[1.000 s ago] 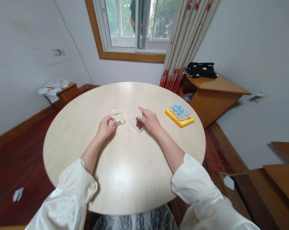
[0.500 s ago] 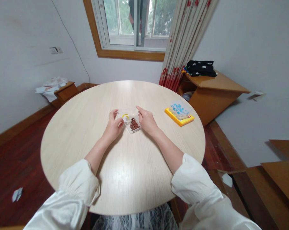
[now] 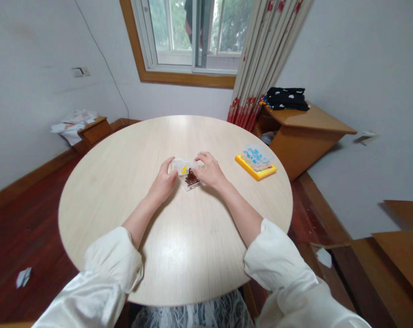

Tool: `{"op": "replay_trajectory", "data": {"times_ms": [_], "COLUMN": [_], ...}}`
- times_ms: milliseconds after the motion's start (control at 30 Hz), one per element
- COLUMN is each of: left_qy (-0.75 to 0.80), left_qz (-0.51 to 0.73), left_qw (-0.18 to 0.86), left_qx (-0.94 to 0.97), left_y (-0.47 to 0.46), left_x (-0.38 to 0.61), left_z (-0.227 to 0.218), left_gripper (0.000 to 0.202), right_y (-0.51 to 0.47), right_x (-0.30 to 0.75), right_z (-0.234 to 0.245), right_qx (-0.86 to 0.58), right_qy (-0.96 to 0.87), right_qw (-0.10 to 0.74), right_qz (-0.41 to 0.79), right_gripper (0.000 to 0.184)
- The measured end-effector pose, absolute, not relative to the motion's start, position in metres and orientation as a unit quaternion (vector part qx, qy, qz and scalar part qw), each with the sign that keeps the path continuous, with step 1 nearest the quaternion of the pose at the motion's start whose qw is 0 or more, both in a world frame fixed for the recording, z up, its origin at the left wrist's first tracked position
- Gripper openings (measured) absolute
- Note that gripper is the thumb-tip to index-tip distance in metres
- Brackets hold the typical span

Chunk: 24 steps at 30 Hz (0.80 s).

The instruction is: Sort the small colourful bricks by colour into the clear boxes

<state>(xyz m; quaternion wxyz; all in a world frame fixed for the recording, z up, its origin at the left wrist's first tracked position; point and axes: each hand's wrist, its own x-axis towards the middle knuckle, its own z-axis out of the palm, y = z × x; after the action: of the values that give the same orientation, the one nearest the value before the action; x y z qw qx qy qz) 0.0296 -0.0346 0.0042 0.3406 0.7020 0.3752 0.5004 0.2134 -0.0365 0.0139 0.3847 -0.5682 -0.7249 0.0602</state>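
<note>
Tray, clear rectangular plastic (image 3: 185,186), brown-filled | lying between | left hand (image 3: 163,183) pinching yellow-marked clear-plastic lid (image 3: 183,169) | right hand (image 3: 211,173): grip unclear

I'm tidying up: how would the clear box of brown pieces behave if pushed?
The clear box looks like rigid plastic, so probably stiff. Its low, flat shape should slide rather than tip on the smooth-looking table. The brown pieces seem loose and would likely shift.

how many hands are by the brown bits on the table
2: the left hand to the left of the brown bits, the right hand to their right. No others show.
</note>
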Motion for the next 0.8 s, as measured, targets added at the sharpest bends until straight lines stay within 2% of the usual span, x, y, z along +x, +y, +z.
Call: {"op": "replay_trajectory", "data": {"times_ms": [100, 300, 433, 667, 800], "left_qy": [0.389, 0.431, 0.434, 0.438, 0.425], "left_qz": [0.468, 0.392, 0.395, 0.427, 0.442], "left_qw": [0.283, 0.168, 0.102, 0.155, 0.146], "left_qx": [0.741, 0.795, 0.803, 0.775, 0.776], "left_y": [-0.034, -0.027, -0.027, -0.021, -0.018], "left_x": [0.029, 0.025, 0.026, 0.025, 0.023], "left_z": [0.003, -0.008, -0.012, -0.015, -0.018], "left_gripper": [0.010, 0.015, 0.018, 0.026, 0.025], "right_y": [-0.039, -0.036, -0.034, -0.033, -0.036], "right_x": [0.214, 0.215, 0.216, 0.219, 0.223], "right_z": [0.013, 0.009, 0.007, 0.010, 0.019], "right_qx": [-0.553, -0.546, -0.545, -0.500, -0.445], "right_qy": [-0.741, -0.745, -0.738, -0.764, -0.805], "right_qw": [0.379, 0.383, 0.398, 0.407, 0.393], "right_qz": [0.035, 0.010, 0.007, 0.018, 0.002], "right_gripper": [0.039, 0.028, 0.027, 0.027, 0.025]}}
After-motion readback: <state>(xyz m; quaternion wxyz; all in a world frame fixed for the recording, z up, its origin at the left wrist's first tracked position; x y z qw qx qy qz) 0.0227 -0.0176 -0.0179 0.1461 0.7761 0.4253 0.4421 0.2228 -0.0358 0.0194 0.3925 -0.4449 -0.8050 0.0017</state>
